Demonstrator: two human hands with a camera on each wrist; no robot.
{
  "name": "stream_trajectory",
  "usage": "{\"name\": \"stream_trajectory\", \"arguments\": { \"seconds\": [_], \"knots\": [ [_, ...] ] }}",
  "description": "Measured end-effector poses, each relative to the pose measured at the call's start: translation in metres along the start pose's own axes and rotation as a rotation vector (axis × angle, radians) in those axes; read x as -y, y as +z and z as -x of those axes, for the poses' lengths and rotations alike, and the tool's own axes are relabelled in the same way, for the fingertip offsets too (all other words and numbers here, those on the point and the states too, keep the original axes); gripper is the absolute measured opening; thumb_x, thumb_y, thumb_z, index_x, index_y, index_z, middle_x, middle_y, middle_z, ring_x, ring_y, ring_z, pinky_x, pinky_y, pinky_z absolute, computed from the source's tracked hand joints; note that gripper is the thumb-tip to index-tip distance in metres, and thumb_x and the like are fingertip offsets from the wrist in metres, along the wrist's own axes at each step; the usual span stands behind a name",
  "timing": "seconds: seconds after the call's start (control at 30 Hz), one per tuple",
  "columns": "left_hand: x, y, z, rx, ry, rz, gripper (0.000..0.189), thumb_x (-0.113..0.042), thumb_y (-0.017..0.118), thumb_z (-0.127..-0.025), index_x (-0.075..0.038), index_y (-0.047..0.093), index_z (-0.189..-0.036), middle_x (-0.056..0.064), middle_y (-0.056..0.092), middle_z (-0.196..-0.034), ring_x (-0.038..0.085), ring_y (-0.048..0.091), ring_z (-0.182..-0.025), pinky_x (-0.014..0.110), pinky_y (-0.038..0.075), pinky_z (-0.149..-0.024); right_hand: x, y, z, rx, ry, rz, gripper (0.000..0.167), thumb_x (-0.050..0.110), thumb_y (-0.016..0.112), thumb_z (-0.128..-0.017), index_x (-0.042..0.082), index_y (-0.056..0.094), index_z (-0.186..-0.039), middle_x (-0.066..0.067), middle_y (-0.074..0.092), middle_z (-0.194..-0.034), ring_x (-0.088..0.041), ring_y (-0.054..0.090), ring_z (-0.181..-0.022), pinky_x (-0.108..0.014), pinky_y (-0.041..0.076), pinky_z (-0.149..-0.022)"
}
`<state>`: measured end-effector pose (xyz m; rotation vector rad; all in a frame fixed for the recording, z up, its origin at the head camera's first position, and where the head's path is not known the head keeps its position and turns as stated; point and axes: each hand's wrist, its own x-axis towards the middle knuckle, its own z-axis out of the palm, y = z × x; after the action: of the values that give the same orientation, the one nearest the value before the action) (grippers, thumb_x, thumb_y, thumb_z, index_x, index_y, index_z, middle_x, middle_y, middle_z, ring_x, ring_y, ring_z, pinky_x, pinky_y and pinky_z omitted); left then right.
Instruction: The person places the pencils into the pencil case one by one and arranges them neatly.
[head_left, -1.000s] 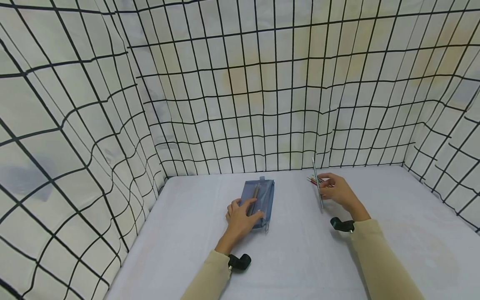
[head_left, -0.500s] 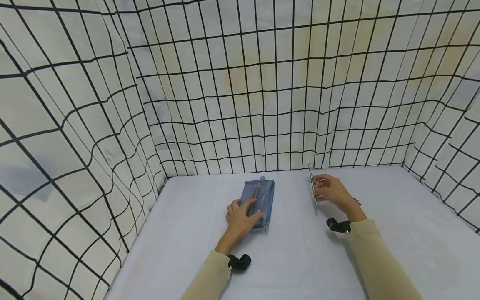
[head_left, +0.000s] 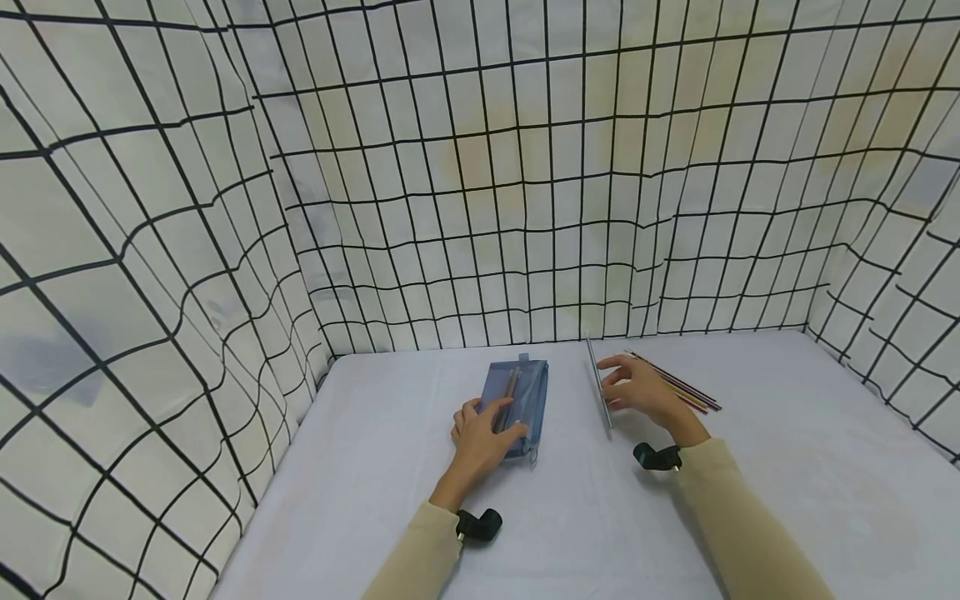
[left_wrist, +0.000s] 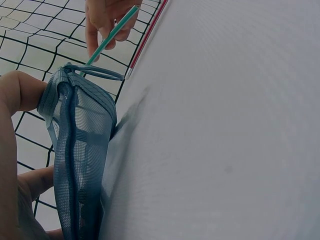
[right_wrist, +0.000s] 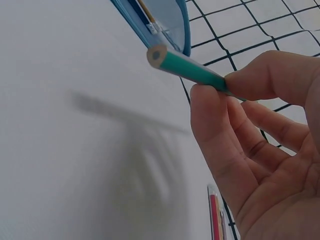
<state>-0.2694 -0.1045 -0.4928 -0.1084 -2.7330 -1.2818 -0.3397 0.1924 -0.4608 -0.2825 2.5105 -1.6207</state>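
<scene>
A blue mesh pencil case (head_left: 534, 398) lies on the white table with a few pencils inside. My left hand (head_left: 480, 437) holds it from above, fingers and thumb spread across it; in the left wrist view the zip side of the case (left_wrist: 85, 145) faces the camera. To the right, my right hand (head_left: 647, 392) pinches a teal pencil (right_wrist: 192, 71) between thumb and index finger, raised above the table. Its flat, unsharpened-looking end points towards the camera in the right wrist view. Several coloured pencils (head_left: 693, 392) lie in a loose bundle behind the right hand.
The white-covered table (head_left: 360, 500) carries the case and pencils. Black netting (head_left: 480, 208) over pale cloth stands around the back and both sides. A black wrist camera (head_left: 480, 524) sits on the left wrist, another camera (head_left: 657, 457) on the right.
My right hand has moved left with the teal pencil, away from the bundle, which shows more fully now. The left hand and pencil case have stayed in place.
</scene>
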Motion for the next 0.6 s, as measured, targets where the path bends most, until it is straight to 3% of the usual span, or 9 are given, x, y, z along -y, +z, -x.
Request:
{"name": "stream_trajectory", "arguments": {
  "seconds": [0.3, 0.6],
  "knots": [
    [0.001, 0.000, 0.000, 0.002, 0.001, -0.014, 0.061, -0.049, 0.069, -0.084, -0.026, 0.062, -0.140, 0.025, 0.032, -0.155, 0.041, 0.025, -0.135, 0.063, 0.021, -0.110, 0.007, 0.014, 0.000, 0.030, 0.038, -0.006, 0.049, 0.001, 0.066, -0.091, 0.000, 0.055, -0.139, -0.017, 0.061, -0.106, -0.023, 0.066, -0.082, -0.037, 0.062, -0.075],
    [0.000, 0.001, 0.000, -0.002, -0.003, -0.020, 0.061, -0.049, 0.069, -0.084, -0.026, 0.062, -0.140, 0.025, 0.032, -0.155, 0.041, 0.026, -0.135, 0.063, 0.022, -0.110, 0.005, 0.026, -0.005, 0.122, 0.091, -0.017, 0.048, 0.003, 0.064, -0.091, 0.000, 0.055, -0.138, -0.014, 0.061, -0.103, -0.021, 0.065, -0.082, -0.035, 0.061, -0.074]
  ]
}}
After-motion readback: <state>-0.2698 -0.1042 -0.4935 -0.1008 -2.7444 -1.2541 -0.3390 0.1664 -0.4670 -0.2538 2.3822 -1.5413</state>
